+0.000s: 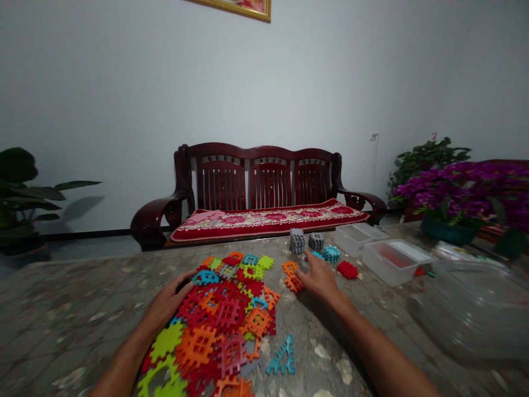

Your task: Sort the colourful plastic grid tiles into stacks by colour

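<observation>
A heap of colourful plastic interlocking pieces [225,312] with notched edges covers the middle of the table, in red, orange, green, blue and grey. My left hand [173,296] rests at the heap's left edge beside a blue piece [206,277], thumb and forefinger apart. To the right, my right hand [321,275] is over the table with its thumb and forefinger spread. Its thumb is against or just beside some orange pieces [293,282]. Beyond it stand grey stacks [297,241], blue gear-like pieces [331,253] and a small red pile [347,270].
Clear plastic boxes [392,270] stand on the right of the patterned table [82,309], with a large transparent container [475,309] nearer me. A blue triangular piece [282,357] lies alone. Purple flowers [467,190] are at far right; a wooden bench [270,182] stands behind the table.
</observation>
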Demonstrator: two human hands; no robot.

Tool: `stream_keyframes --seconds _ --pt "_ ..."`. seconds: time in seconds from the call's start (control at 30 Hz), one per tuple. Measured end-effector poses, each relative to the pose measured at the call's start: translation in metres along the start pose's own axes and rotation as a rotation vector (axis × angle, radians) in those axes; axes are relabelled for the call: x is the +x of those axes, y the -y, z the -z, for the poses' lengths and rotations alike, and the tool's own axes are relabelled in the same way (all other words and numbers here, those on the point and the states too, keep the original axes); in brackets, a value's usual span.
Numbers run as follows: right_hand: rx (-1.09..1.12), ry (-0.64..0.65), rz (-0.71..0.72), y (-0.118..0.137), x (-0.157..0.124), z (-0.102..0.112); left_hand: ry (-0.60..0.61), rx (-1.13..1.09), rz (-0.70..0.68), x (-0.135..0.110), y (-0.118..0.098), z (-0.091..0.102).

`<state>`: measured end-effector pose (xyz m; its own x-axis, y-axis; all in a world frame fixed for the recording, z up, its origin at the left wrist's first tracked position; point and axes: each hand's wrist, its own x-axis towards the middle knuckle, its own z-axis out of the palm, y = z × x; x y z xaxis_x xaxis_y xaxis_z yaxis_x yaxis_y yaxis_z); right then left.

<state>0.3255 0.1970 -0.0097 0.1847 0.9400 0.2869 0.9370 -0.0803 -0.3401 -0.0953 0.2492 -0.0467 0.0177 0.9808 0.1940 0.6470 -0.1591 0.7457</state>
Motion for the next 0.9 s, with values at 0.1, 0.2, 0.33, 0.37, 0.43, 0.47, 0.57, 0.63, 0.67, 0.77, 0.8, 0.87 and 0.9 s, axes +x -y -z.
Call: stream_keyframes --seconds 0.1,0.2,0.33,0.37,0.43,0.47,0.57,0.63,0.67,0.77,0.8,0.87,0.9 --pt "-0.031 0.107 0.034 0.017 -0.018 -0.002 0.007 -0.005 0.010 -0.001 -0.002 0.000" --pt "-0.102 0.147 0.037 0.025 -0.029 -0.004 0.010 -0.006 0.010 -0.002 -0.005 0.001" --pt "-0.142 0.135 0.032 0.025 -0.031 -0.004 0.009 -0.016 0.010 -0.002 -0.006 0.001" --pt "-0.146 0.131 0.036 0.024 -0.030 -0.003 0.009 -0.017 0.009 -0.002 -0.006 0.001" --pt "-0.148 0.125 0.045 0.021 -0.028 -0.003 0.006 -0.019 0.002 -0.002 -0.005 0.000" --pt "-0.145 0.123 0.049 0.020 -0.027 -0.003 0.003 -0.020 -0.001 -0.002 -0.005 0.000" --pt "-0.136 0.116 0.041 0.015 -0.025 -0.004 -0.003 -0.025 -0.008 -0.003 -0.005 0.000" --pt "-0.130 0.109 0.022 0.012 -0.024 -0.005 -0.001 -0.023 -0.005 -0.003 -0.006 0.000" --pt "-0.129 0.105 0.014 0.011 -0.024 -0.005 0.000 -0.021 -0.004 -0.003 -0.006 0.000" --pt "-0.132 0.097 0.018 0.010 -0.026 -0.004 -0.003 -0.015 0.005 -0.002 -0.007 0.000" --pt "-0.135 0.095 0.018 0.010 -0.026 -0.003 -0.007 -0.015 0.006 -0.002 -0.007 0.000" --pt "-0.141 0.095 0.006 0.012 -0.026 -0.003 -0.011 -0.016 0.005 -0.002 -0.007 0.000" --pt "-0.143 0.096 -0.003 0.014 -0.024 -0.003 -0.013 -0.015 0.003 -0.002 -0.007 0.000"
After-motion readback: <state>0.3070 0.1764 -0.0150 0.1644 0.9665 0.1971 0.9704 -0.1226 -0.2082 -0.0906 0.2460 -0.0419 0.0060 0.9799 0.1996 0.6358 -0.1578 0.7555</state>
